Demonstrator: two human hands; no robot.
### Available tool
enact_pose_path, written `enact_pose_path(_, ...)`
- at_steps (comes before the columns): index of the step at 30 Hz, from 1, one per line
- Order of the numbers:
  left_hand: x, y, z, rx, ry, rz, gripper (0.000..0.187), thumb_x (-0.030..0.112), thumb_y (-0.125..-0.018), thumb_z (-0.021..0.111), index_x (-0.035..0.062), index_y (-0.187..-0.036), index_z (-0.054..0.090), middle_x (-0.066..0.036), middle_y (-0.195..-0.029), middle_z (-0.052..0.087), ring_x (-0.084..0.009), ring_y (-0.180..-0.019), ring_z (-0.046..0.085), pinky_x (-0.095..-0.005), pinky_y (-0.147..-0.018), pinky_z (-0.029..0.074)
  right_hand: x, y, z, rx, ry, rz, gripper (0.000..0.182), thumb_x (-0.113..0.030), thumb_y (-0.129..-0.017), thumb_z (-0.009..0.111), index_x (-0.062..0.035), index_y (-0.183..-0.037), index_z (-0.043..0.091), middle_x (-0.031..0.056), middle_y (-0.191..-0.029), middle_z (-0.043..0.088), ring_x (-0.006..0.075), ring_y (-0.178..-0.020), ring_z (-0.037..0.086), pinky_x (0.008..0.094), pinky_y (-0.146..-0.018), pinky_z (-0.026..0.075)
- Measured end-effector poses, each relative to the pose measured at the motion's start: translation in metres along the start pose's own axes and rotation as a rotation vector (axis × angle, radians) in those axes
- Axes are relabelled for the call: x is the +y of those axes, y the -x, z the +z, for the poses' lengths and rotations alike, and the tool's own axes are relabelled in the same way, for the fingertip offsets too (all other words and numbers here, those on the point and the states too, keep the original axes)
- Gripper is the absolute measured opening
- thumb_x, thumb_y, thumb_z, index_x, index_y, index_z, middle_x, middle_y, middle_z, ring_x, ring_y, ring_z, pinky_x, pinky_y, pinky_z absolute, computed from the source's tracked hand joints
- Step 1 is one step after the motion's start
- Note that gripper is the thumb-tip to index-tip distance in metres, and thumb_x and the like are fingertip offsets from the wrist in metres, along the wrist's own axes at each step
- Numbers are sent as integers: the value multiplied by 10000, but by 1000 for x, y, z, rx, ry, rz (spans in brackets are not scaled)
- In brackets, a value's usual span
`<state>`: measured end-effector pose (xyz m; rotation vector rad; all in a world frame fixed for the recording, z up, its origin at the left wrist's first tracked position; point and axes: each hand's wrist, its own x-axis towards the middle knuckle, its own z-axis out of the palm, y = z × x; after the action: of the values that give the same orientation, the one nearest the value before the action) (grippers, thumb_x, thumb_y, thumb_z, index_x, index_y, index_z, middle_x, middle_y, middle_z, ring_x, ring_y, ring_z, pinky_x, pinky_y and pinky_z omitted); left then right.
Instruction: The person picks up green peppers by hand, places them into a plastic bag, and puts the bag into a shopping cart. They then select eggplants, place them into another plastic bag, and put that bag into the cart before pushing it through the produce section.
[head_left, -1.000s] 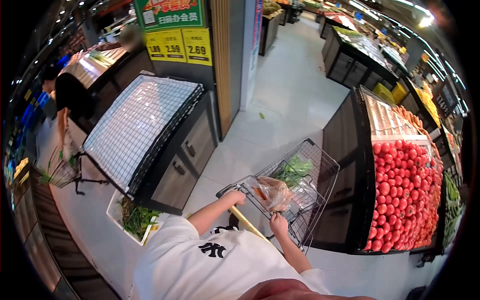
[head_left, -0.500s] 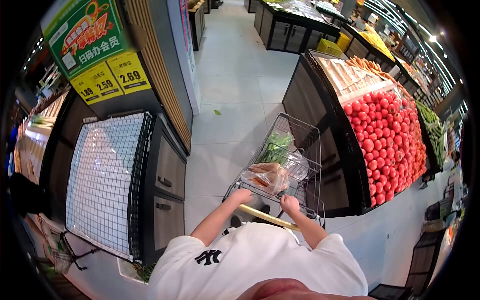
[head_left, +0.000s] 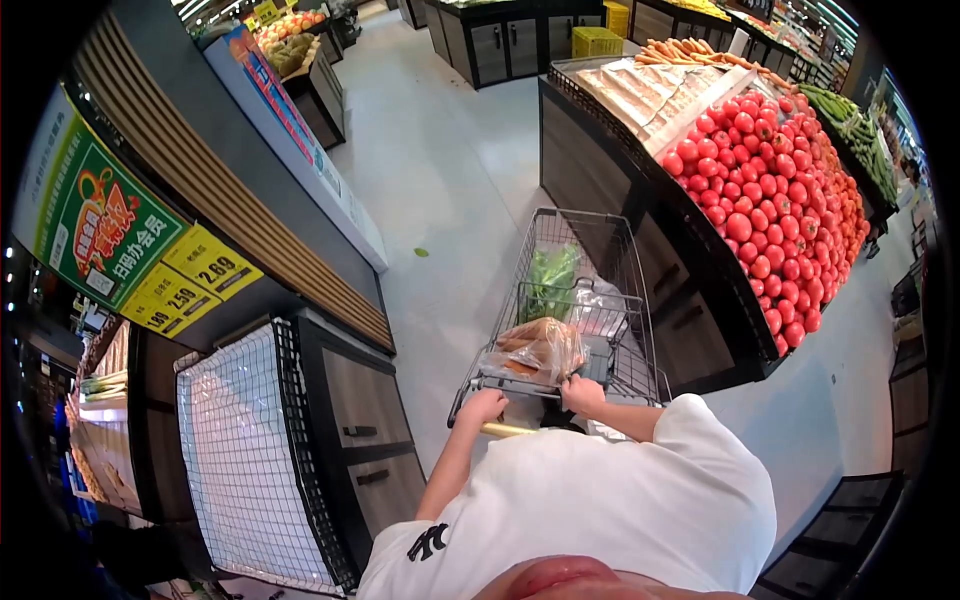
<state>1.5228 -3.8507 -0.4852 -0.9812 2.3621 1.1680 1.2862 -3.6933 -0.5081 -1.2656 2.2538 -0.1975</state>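
Observation:
A wire shopping cart [head_left: 640, 265] stands in front of me. My left hand [head_left: 485, 406] is closed on its near end, at the left, by the yellow handle bar [head_left: 508, 430]. Further right, my right hand [head_left: 582, 396] is closed on the same end of the cart. Just beyond my hands, a clear plastic bag with brown bread-like pieces [head_left: 540, 350] lies in the basket. Behind it are leafy greens [head_left: 550, 283] and another clear bag [head_left: 602, 308]. My shirt hides part of the handle.
A dark stand of red tomatoes [head_left: 760, 200] rises close to the cart's right side, carrots [head_left: 690, 52] at its back. To my left are a white-lined mesh display [head_left: 245, 455] and a slatted pillar [head_left: 230, 190]. A green leaf [head_left: 421, 252] lies on the floor.
My view has turned to the right and moved forward. The tomato stand is nearer, and the pillar and price signs have shifted. Both hands stay on the cart.

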Motion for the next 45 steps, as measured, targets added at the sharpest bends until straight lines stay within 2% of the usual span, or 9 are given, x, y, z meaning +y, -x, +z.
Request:
enact_pose_path(2, 5, -14, -18, 79, -67, -42, 376, 349, -924, 527, 19, -984, 697, -207, -1023, 690, -384, -978, 648, -474, -871, 509, 11, -27, 4, 19, 132, -167, 328, -265, -928, 415, -9, -878, 615, 222, -868, 662, 400, -783, 674, 529, -696, 539)
enact_pose_path(4, 7, -39, -31, 78, -109, -48, 374, 359, -925, 526, 35, -984, 703, -200, -1032, 692, -384, -973, 649, -479, -864, 510, 2, -45, -18, 29, 23, -33, 337, -267, -928, 421, -6, -875, 628, 231, -863, 658, 403, -787, 673, 525, -691, 541)
enact_pose_path(11, 19, -98, -101, 116, -54, -59, 355, 342, -905, 537, 37, -931, 718, -210, -969, 695, -396, -919, 654, -480, -830, 517, -17, -121, -71, 33, -80, 10, 432, -332, -933, 423, 27, -839, 643, 268, -829, 678, 430, -775, 672, 519, -728, 543)
enact_pose_path(14, 21, -120, -125, 151, -53, -126, 308, 319, -875, 554, 71, -912, 732, -199, -950, 700, -384, -900, 662, -476, -818, 521, -1, -168, -51, 76, -25, -157, 451, -354, -936, 427, 31, -857, 648, 272, -818, 681, 433, -796, 674, 521, -754, 539)
enact_pose_path(15, 19, -131, -133, 150, -67, -141, 296, 313, -870, 555, 83, -913, 736, -194, -950, 702, -380, -896, 664, -474, -817, 523, -18, -169, -78, 36, -98, -12, 462, -375, -934, 435, 29, -874, 652, 279, -839, 682, 440, -803, 671, 529, -777, 533)
enact_pose_path(19, 9, -168, -157, 159, -113, -157, 270, 301, -853, 570, 115, -920, 753, -166, -961, 716, -354, -898, 682, -473, -822, 534, -26, -209, -98, 37, -102, -42, 469, -387, -931, 454, 32, -881, 659, 279, -826, 682, 442, -802, 673, 520, -765, 536)
enact_pose_path(26, 1, -224, -196, 63, -71, -251, 297, 307, -871, 579, 86, -981, 744, -165, -1030, 712, -358, -968, 675, -466, -873, 529, -35, -272, -117, 43, -110, -38, 493, -397, -935, 449, 40, -850, 660, 277, -820, 678, 443, -810, 671, 522, -778, 530)
enact_pose_path(36, -30, -320, -234, -199, -113, -336, 346, 351, -894, 620, 121, -1134, 715, -134, -1149, 699, -319, -1059, 660, -429, -919, 512, -46, -365, -150, 30, -72, -73, 477, -382, -946, 445, 37, -815, 633, 267, -790, 668, 443, -772, 659, 529, -747, 526)
enact_pose_path(45, -40, -396, -316, -149, -56, -147, 358, 364, -900, 586, 74, -1053, 731, -163, -1099, 703, -342, -1027, 667, -454, -914, 522, -66, -482, -177, 42, -22, -58, 426, -370, -935, 462, 12, -858, 636, 259, -845, 673, 434, -835, 654, 525, -781, 518)
